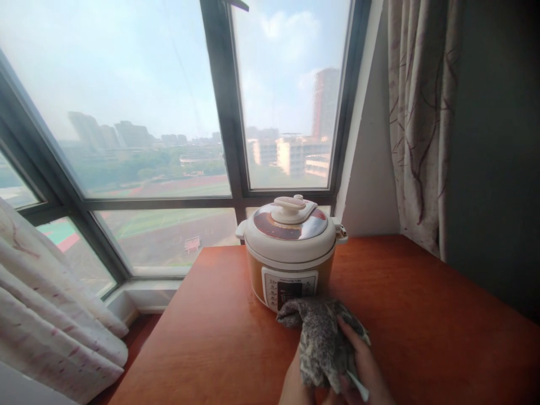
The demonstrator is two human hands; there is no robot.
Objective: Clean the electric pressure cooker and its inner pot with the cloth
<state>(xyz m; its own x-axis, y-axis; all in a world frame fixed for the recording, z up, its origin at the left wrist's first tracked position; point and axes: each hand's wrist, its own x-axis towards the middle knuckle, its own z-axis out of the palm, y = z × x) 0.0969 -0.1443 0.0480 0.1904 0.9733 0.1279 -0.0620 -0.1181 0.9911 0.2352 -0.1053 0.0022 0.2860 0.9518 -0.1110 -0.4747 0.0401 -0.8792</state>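
- Both hands bunch a grey mottled cloth [320, 343] at the lower edge of the frame, each grip closed on it: the right hand [365, 368] wraps its side, the left hand [295, 385] holds it from below.
- Wrists and arms are cut off by the frame; most fingers hide under the folds.
- The cloth's far end touches, or nearly touches, the front panel of a cooker [290, 250]; its lid is on, the panel's print too small to read.
- The cooker stands on a red-brown tabletop [422, 304] by a window [169, 112], curtains [422, 112] either side.
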